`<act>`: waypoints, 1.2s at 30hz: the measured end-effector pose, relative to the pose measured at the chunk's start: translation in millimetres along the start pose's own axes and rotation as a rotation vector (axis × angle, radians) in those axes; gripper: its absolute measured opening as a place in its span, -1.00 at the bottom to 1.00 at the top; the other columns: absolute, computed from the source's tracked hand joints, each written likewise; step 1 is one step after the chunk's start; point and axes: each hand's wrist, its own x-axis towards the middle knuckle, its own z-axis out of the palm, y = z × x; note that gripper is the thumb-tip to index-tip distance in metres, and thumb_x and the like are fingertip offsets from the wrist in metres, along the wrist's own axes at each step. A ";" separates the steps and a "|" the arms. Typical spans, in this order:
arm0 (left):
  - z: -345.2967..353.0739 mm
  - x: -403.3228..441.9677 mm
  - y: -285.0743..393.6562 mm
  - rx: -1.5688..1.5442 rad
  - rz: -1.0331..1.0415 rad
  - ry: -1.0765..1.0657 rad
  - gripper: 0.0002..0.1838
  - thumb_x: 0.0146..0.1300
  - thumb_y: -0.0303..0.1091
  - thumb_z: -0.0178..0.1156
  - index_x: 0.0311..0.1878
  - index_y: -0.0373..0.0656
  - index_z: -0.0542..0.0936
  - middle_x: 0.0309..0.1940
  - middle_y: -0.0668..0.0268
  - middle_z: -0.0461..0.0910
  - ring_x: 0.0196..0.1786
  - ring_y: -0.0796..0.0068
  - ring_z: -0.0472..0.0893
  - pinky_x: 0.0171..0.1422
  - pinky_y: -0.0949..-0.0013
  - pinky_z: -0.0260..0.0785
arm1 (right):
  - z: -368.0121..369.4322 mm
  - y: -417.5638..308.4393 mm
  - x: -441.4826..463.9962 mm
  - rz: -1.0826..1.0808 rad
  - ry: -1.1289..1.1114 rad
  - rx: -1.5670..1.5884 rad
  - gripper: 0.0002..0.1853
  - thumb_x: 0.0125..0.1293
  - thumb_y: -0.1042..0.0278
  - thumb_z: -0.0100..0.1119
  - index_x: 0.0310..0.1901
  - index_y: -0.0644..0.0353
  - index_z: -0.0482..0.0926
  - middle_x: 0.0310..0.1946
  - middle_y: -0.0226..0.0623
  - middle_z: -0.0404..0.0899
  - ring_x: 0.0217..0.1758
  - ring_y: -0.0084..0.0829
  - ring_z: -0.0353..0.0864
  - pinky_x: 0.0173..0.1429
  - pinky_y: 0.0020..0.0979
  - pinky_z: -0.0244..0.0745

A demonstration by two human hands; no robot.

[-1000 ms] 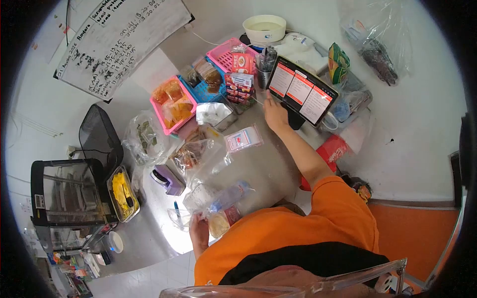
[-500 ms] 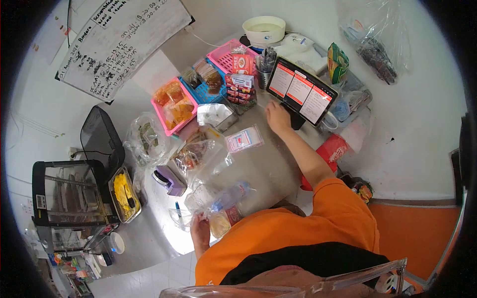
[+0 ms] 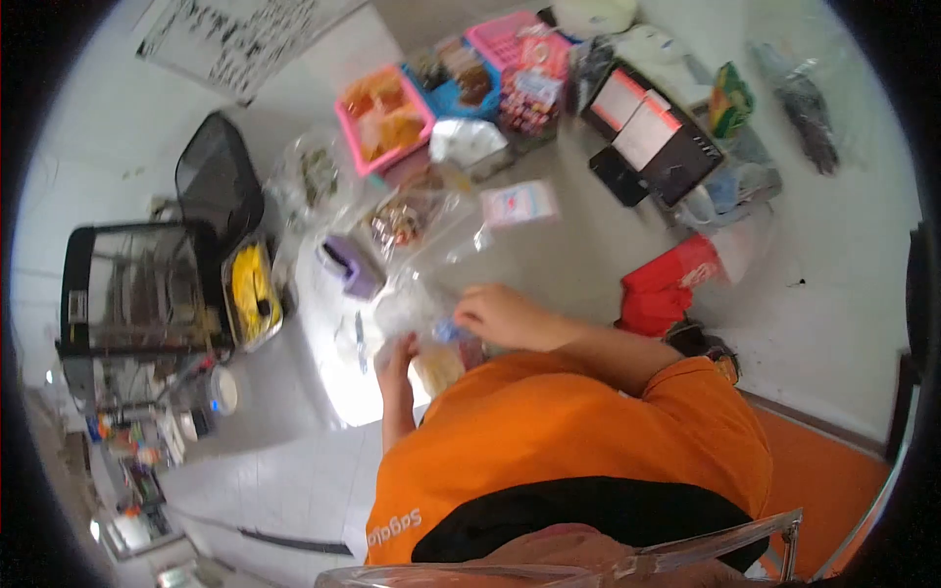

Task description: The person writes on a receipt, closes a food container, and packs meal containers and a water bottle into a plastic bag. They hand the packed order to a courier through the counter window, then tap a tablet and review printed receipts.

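My left hand (image 3: pixel 395 365) is at the near edge of the table, its fingers drawn together beside a clear plastic bag (image 3: pixel 407 306). What it pinches, if anything, is too blurred to make out. Just right of it lies a clear pack with pale yellow contents (image 3: pixel 438 369), partly under my orange shirt. Over the bag's right side hangs my right hand (image 3: pixel 500 316), fingers bent and smeared by motion. Below its fingertips shows a blue patch (image 3: pixel 449 331) of plastic; whether they touch it I cannot tell.
A purple tape dispenser (image 3: pixel 350 267), a bag of food (image 3: pixel 402 223) and a white labelled packet (image 3: pixel 520 203) lie farther back. Behind them stand a pink basket (image 3: pixel 426 134), a blue basket (image 3: pixel 423 95) and a tablet (image 3: pixel 655 130). A lidded black case (image 3: pixel 74 294) is left.
My right hand has come back from beside the tablet to the plastic bag near my body. My left hand stays by the bag. The camera view has tilted downward.
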 end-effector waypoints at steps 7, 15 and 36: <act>3.9 1.3 10.4 -0.062 -0.062 0.009 -0.68 0.17 -0.21 0.16 -0.19 -0.31 0.59 -0.21 0.24 0.60 -0.12 0.46 0.54 -0.09 0.39 0.37 | 10.6 -11.6 -5.0 0.038 -0.008 -0.092 -0.84 0.17 0.39 0.11 -0.35 0.31 0.60 -0.40 -0.11 0.54 -0.28 -0.09 0.52 -0.17 -0.24 0.42; 5.1 -1.5 13.7 -0.023 -0.044 0.000 -0.70 0.19 -0.25 0.14 -0.17 -0.31 0.59 -0.19 0.22 0.59 -0.12 0.45 0.54 -0.09 0.39 0.37 | 12.8 -23.1 -2.7 0.004 -0.001 -0.125 -0.85 0.15 0.41 0.12 -0.36 0.31 0.60 -0.40 -0.10 0.56 -0.31 -0.09 0.53 -0.18 -0.24 0.43; -1.4 1.2 2.9 0.515 0.545 0.083 -0.63 0.08 -0.38 0.27 -0.05 -0.31 0.48 -0.09 0.14 0.52 -0.05 0.20 0.50 0.06 0.27 0.33 | 78.9 5.1 21.4 0.036 -0.116 -0.203 -0.78 0.19 0.33 0.05 -0.38 0.32 0.58 -0.41 0.04 0.56 -0.26 -0.01 0.56 -0.14 -0.13 0.44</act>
